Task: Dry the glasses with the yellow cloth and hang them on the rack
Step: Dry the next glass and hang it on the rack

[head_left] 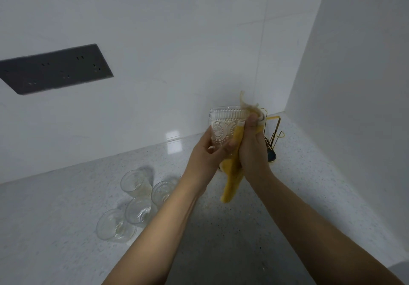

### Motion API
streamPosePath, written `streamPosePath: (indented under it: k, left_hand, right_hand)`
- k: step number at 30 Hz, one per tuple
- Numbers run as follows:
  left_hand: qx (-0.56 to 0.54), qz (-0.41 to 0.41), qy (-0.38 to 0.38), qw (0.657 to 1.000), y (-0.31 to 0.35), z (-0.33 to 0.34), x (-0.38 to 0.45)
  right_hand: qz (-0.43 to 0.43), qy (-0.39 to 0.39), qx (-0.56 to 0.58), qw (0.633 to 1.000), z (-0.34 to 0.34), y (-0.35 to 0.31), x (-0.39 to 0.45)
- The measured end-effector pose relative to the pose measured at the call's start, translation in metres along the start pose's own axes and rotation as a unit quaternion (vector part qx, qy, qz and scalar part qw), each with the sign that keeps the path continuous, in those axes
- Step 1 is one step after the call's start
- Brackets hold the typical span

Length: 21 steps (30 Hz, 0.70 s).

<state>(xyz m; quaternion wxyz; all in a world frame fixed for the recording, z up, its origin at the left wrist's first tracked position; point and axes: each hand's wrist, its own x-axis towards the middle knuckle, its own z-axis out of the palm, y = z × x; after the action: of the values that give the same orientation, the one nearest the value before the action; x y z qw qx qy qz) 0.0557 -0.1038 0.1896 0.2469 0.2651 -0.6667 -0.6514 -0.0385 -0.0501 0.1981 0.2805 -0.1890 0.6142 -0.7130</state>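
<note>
- My left hand [205, 151]: wrapped around an embossed clear glass [223, 127], raised above the table [287, 196].
- My right hand [252, 149]: pressing the yellow cloth [231, 180] against the glass's side; one end hangs below.
- Four more glasses [138, 202]: clustered upright, lower left.
- Gold wire rack [273, 134]: corner, behind my hands.

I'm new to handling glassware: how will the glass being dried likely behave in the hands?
The glass looks rigid and probably breakable: clear, with embossed walls. That raised pattern likely aids grip, though if wet it may slip. The left hand holds its lower part while the right hand presses the cloth against it, so two-handed support seems wise.
</note>
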Motion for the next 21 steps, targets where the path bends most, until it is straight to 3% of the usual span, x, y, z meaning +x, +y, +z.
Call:
streamPosePath:
  k: [3,6,10,13,16,21]
  left_hand:
    - [-0.092,-0.034,-0.013,0.995,0.000,-0.001,-0.003]
    - [-0.154,-0.056,-0.049,0.985,-0.002,-0.004,-0.005]
    - [-0.081,-0.030,-0.027,0.996,0.001,-0.006,-0.002]
    - [-0.001,0.003,0.016,1.000,0.001,-0.004,-0.004]
    - [-0.045,0.019,0.001,0.999,0.003,0.001,-0.006]
    - [-0.139,-0.044,-0.041,0.988,0.000,-0.002,-0.007]
  right_hand:
    - [0.041,0.028,-0.015,0.999,-0.006,-0.006,0.007]
    - [0.071,-0.003,0.009,0.997,-0.012,-0.003,0.008]
    - [0.086,-0.057,0.050,0.993,-0.002,0.006,-0.003]
    - [0.016,-0.030,-0.017,0.999,-0.001,0.003,-0.009]
    - [-0.011,0.003,-0.032,0.999,-0.002,-0.003,-0.009]
    - [0.064,0.010,-0.023,0.998,-0.013,-0.009,0.004]
